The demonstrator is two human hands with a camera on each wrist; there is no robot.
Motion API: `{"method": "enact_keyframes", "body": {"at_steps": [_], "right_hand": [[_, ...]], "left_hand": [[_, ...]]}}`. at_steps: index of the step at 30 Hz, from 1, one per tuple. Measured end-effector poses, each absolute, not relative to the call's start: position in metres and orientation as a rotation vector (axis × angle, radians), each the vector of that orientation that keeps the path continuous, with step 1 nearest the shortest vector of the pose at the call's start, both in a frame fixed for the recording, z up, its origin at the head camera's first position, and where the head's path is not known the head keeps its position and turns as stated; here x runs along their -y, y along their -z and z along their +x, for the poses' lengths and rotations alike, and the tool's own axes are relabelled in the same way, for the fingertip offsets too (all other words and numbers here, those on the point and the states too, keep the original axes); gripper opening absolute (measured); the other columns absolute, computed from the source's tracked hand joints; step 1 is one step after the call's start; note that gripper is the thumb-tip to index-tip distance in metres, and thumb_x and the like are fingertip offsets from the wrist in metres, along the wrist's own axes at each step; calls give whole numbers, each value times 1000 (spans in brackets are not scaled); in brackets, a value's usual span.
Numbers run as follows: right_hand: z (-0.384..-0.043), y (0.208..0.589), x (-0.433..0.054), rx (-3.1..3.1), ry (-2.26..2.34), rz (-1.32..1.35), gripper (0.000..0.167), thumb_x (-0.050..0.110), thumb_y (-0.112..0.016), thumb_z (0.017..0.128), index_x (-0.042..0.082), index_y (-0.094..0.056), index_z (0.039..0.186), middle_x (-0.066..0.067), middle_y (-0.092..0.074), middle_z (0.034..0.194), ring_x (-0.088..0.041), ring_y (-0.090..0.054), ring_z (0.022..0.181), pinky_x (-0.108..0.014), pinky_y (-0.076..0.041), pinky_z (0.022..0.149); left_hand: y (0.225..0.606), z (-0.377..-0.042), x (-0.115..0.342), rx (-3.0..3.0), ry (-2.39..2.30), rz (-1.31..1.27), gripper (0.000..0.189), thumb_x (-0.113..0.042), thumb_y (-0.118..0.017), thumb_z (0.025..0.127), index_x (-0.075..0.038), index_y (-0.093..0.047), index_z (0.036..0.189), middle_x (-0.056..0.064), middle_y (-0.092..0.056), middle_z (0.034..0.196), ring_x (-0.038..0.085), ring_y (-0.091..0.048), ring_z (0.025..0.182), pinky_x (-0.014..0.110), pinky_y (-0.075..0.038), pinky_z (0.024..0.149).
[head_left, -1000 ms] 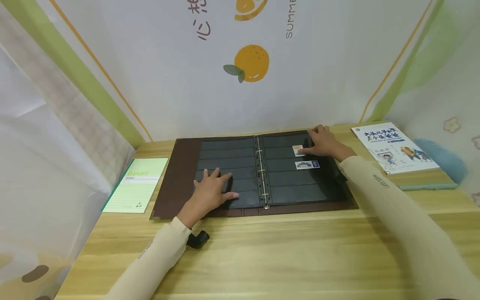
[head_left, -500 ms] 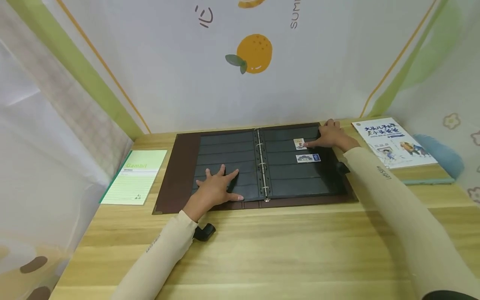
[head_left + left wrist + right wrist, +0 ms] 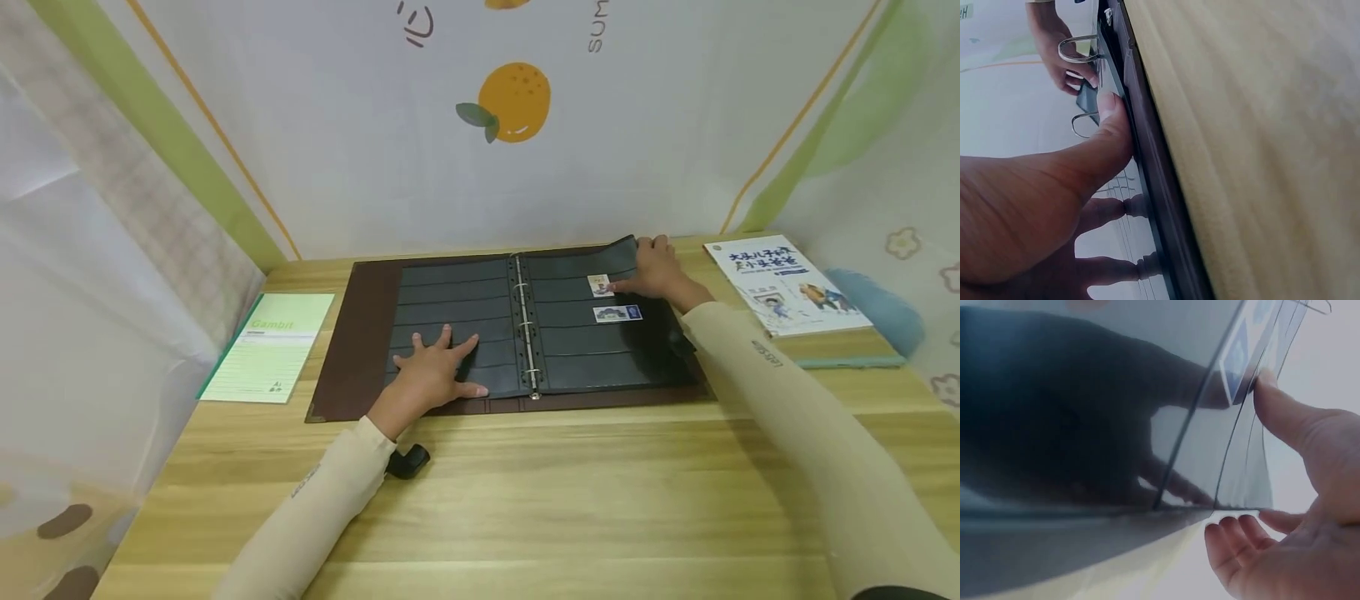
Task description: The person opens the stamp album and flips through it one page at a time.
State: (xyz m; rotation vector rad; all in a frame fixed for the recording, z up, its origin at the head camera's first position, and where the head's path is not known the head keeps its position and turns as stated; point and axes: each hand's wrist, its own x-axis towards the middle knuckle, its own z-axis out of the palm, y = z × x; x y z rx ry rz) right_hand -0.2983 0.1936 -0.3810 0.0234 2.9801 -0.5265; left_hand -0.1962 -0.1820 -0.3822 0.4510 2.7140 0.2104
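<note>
A brown ring-bound stamp album (image 3: 352,350) lies open, with dark pocket pages on both sides of its metal rings (image 3: 527,329). My left hand (image 3: 429,377) rests on the left page (image 3: 442,292), fingers spread and thumb near the lower edge. My right hand (image 3: 660,275) grips the outer edge of the right page (image 3: 585,367). Its thumb lies on the page and its fingers curl behind the edge in the right wrist view. That page's far corner is raised. Two stamps sit in its pockets: a small upright one (image 3: 599,286) beside the thumb and a wide one (image 3: 617,313) below.
A pale green notepad (image 3: 266,346) lies left of the album. To the right is a white picture book (image 3: 787,283), with a teal strip (image 3: 851,362) near it. A white printed cloth (image 3: 375,167) hangs behind the wooden table (image 3: 525,500).
My right hand has shifted outward to the right page's edge, and that page's far corner has lifted. My left hand stays on the left page. The head view has tilted slightly down.
</note>
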Motion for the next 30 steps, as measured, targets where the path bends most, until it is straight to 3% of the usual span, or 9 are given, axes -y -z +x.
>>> {"method": "enact_keyframes", "body": {"at_steps": [3,6,11,14,16,18,20,24,30], "right_hand": [[-298,380,-192,-2958,614,-1,105,30,-76,89,-21,-7,149,-48,-19,143,-59,-30,131,-66,-31,111],[-298,376,-195,-2939,698,-108,98,19,-71,92,-21,-2,149,-50,-18,143,-61,-29,133,-67,-30,112],[-298,361,-211,-2880,799,-299,75,6,-57,99,-15,-9,153,-50,-42,132,-61,-45,123,-67,-38,102],[-298,351,-223,-2730,932,-316,69,9,-47,106,1,-5,161,-44,-49,130,-53,-54,113,-59,-46,93],[-298,346,-228,-2621,1010,-302,70,14,-42,109,9,1,164,-40,-46,138,-43,-56,114,-51,-50,91],[-299,341,-230,-2561,1048,-275,69,20,-40,110,17,3,164,-34,-51,131,-33,-58,99,-46,-52,85],[-301,335,-229,-2543,1076,-259,69,24,-41,110,20,2,165,-25,-56,128,-23,-60,95,-39,-55,81],[-305,320,-223,-2557,1149,-225,68,27,-43,109,24,-4,165,-4,-68,107,-9,-67,82,-30,-58,77],[-307,292,-209,-2603,1206,-205,68,26,-46,108,22,-9,165,0,-76,110,-6,-74,82,-26,-60,73]], "left_hand": [[382,-196,182,-2712,-207,455,91,-60,-69,86,-35,-25,161,16,-11,170,62,-10,147,85,-24,104],[383,-196,182,-2705,-208,450,91,-61,-68,86,-36,-24,161,15,-10,170,62,-10,148,84,-23,105],[384,-196,183,-2712,-212,446,90,-63,-67,87,-36,-23,161,14,-10,170,60,-10,149,84,-23,106],[383,-196,185,-2713,-210,447,90,-62,-66,87,-36,-23,161,15,-10,170,60,-10,149,84,-24,105],[383,-197,186,-2712,-205,448,89,-62,-66,87,-36,-23,161,15,-10,170,61,-10,149,84,-24,105],[383,-197,186,-2711,-197,451,89,-62,-66,88,-36,-23,161,15,-10,170,61,-10,148,84,-24,105],[382,-197,186,-2712,-190,454,89,-62,-65,88,-35,-23,161,15,-10,170,61,-11,148,83,-25,105],[381,-197,186,-2718,-179,456,89,-63,-65,88,-36,-23,161,15,-10,170,61,-11,148,83,-25,105],[383,-198,186,-2708,-173,450,89,-64,-64,88,-37,-21,161,14,-8,170,60,-9,149,83,-24,106]]}}
